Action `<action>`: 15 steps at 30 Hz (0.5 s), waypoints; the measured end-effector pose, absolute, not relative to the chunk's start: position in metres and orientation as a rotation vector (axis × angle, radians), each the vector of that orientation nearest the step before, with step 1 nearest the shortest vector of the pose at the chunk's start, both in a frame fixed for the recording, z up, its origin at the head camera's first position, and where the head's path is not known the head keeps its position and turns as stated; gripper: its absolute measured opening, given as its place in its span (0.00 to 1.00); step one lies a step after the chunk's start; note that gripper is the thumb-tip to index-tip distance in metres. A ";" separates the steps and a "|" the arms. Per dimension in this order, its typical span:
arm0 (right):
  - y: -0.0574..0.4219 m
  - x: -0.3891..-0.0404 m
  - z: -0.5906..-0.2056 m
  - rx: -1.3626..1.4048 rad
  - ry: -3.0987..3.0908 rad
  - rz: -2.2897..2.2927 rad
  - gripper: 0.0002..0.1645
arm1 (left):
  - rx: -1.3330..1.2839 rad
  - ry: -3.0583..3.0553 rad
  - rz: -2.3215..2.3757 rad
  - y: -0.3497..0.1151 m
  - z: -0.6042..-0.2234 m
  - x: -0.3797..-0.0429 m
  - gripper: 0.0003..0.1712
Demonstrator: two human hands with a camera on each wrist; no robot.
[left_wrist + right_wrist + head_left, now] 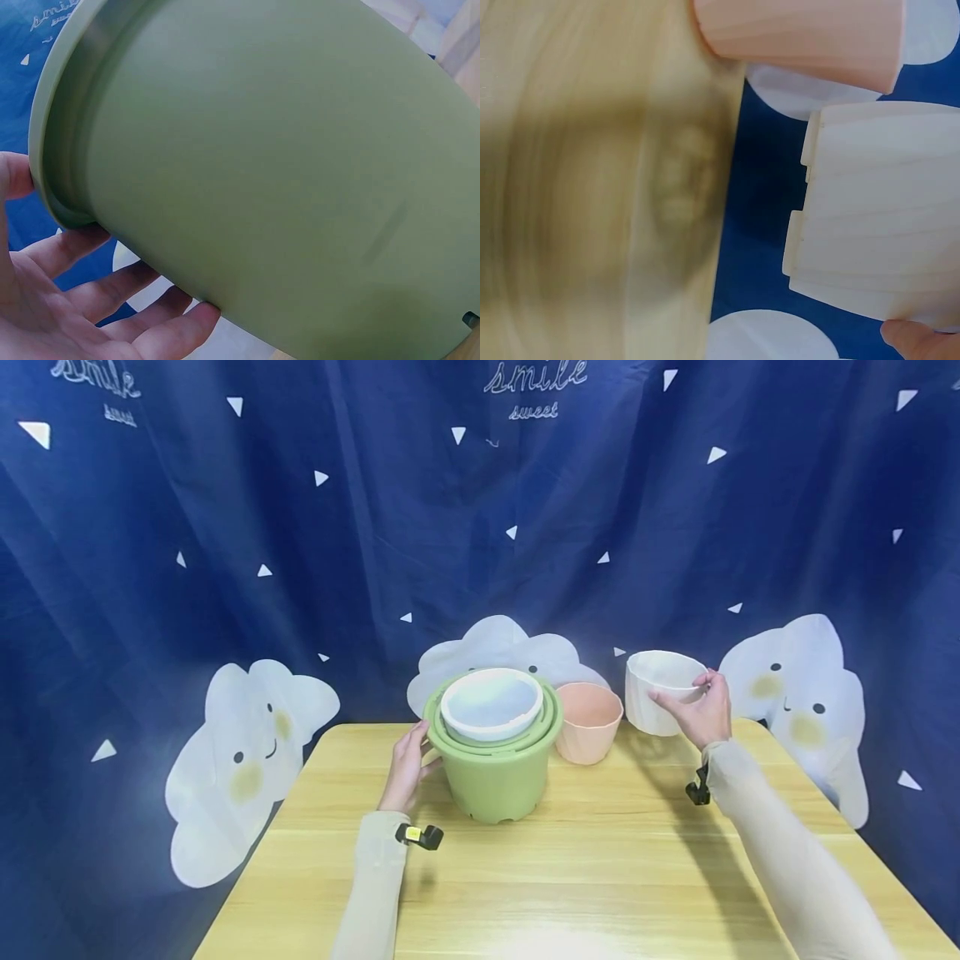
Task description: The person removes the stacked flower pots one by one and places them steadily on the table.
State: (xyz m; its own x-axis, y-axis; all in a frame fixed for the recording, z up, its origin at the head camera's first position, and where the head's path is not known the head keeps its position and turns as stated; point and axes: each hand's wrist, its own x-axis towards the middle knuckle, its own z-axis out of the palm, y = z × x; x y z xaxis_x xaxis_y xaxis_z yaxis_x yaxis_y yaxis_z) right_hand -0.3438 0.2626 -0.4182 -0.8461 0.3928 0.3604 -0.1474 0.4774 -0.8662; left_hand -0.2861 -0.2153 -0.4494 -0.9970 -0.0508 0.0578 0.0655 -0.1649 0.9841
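Note:
A large green plant pot [495,785] stands upright on the table with more green rims nested inside it and a white pot [491,732] on top. My left hand [405,767] touches its left side; in the left wrist view, the thumb meets the rim and loosely extended fingers [176,330] rest along the wall below. Over at the right, my right hand [703,710] pinches a white fluted pot [647,697] by its near right wall, thumb outside and fingers at the rim. That pot is raised off the table, its footed base showing in the right wrist view.
A pink pot [587,743] stands on the wooden table [600,860] between the green stack and the raised white pot. Behind the table's far edge hangs a dark blue curtain [420,527] with clouds and triangles on it.

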 end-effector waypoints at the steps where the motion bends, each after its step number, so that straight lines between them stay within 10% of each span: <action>1: 0.263 -0.344 -0.420 -0.207 -2.202 1.367 0.42 | -0.020 -1.982 -2.339 -0.215 -0.449 -0.286 0.32; 15: 0.267 -0.351 -0.448 -0.228 -2.238 1.282 0.41 | -0.003 -1.986 -2.332 -0.215 -0.450 -0.286 0.31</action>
